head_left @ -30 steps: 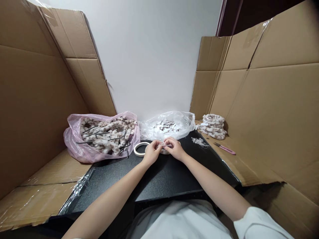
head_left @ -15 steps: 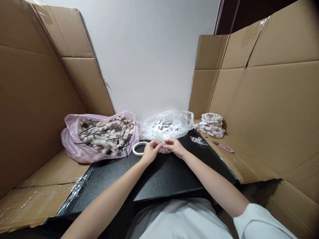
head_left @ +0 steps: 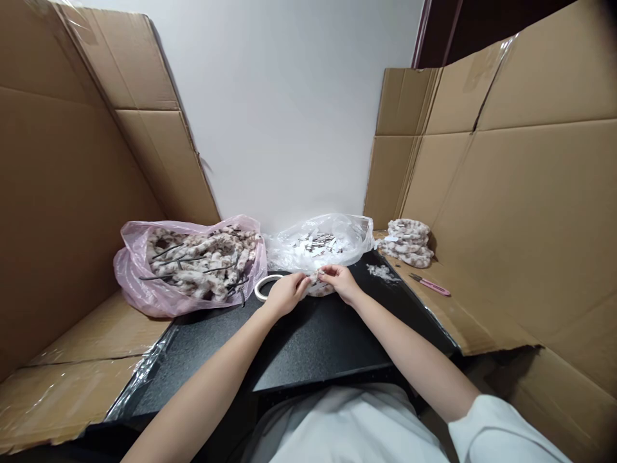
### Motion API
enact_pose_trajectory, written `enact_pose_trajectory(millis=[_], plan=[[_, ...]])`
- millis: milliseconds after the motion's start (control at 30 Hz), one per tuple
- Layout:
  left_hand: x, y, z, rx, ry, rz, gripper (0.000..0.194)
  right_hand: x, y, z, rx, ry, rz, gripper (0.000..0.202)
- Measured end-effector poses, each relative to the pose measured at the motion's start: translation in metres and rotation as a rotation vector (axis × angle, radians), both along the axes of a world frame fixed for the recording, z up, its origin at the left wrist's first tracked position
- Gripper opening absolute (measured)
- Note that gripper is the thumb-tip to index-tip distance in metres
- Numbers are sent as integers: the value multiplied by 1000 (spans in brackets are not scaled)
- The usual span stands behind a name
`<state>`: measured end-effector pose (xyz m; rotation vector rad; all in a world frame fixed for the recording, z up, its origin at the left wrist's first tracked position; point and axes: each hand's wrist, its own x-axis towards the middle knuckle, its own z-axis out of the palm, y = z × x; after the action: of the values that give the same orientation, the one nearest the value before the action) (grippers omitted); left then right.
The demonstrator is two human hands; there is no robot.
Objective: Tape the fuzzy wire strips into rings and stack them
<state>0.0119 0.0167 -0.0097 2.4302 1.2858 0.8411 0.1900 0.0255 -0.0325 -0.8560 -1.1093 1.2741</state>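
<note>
Both hands meet over the black tabletop (head_left: 308, 347), around a small fuzzy white-and-brown piece (head_left: 322, 290) that looks like the fluffy headbands nearby. My left hand (head_left: 288, 294) is closed on its left side, thumb and fingertips pinched together. From the right, my right hand (head_left: 339, 281) pinches the same piece with thumb and forefinger. Much of the piece is hidden by the fingers. A roll of cream tape (head_left: 261, 290) lies flat just left of my left hand, partly covered by it.
A pink bag (head_left: 132, 283) of fuzzy strips with dark cords stands at left. Behind my hands lies a clear bag (head_left: 354, 233) of small labels. At right are stacked fuzzy bands (head_left: 409, 243), loose fluff (head_left: 383, 272) and pink thread snips (head_left: 431, 285). Cardboard walls (head_left: 540, 212) flank both sides.
My fingertips have moved slightly apart, my left hand shifting a little left and turning back-up. More of the fuzzy piece shows under my right hand.
</note>
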Motion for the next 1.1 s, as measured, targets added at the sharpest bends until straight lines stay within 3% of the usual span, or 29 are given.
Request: enact_pose_trajectory(millis=[133, 267, 500, 733, 933, 1100], plan=[[2, 4, -7, 55, 25, -121, 28, -1, -1, 0, -27, -8, 29, 29], [4, 4, -13, 27, 1, -72, 23, -1, -2, 1, -13, -14, 20, 28], [3, 0, -8, 90, 153, -55, 25, -2, -5, 0, -32, -131, 189, 29], [6, -3, -5, 87, 172, 72, 27, -2, -1, 0, 63, -55, -50, 36], [7, -3, -9, 110, 152, 39, 29, -1, -1, -2, -103, 24, 73, 50], [7, -4, -9, 120, 129, -15, 29, -1, -3, -1, -165, 59, 163, 43]])
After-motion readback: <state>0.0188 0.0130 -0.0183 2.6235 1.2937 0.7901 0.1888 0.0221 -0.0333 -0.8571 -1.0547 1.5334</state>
